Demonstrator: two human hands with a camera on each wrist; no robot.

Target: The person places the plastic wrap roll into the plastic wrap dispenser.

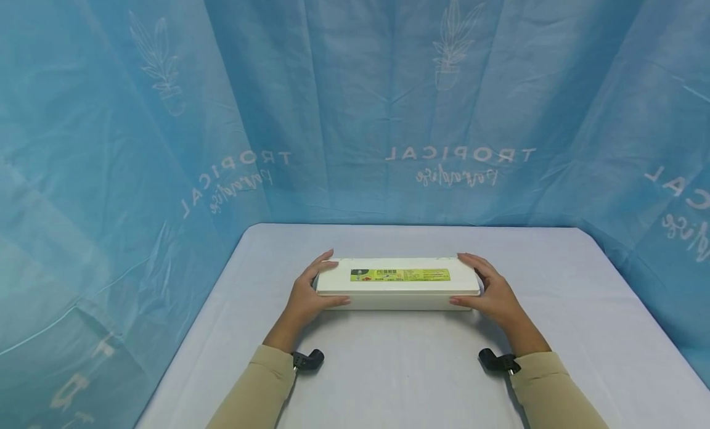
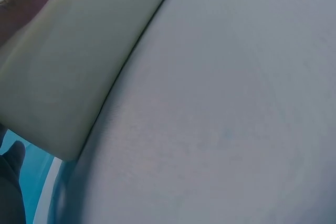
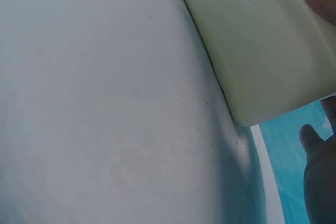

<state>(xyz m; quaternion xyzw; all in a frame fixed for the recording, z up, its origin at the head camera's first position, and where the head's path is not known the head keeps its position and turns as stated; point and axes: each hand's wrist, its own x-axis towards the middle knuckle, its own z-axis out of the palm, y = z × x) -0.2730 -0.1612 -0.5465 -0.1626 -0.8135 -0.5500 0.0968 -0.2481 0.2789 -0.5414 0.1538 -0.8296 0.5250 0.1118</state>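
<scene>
A long white cling film box (image 1: pixel 399 301) with a yellow-green label along its top lies crosswise on the white-covered table. My left hand (image 1: pixel 307 293) grips its left end, thumb on the front side and fingers over the top and far edge. At the opposite end, my right hand (image 1: pixel 493 293) holds the box the same way, its thumb pressed to the front. In the left wrist view, the thumb (image 2: pixel 29 3) shows against the pale box side (image 2: pixel 79 77). The right wrist view shows the other end of the box (image 3: pixel 262 51), close over the tablecloth.
A white cloth (image 1: pixel 399 367) covers the table, whose rounded far corners meet a blue printed curtain (image 1: pixel 355 121). Curtain also hangs along the left and right sides. Each wrist wears a small black camera, such as the left camera (image 1: pixel 309 360).
</scene>
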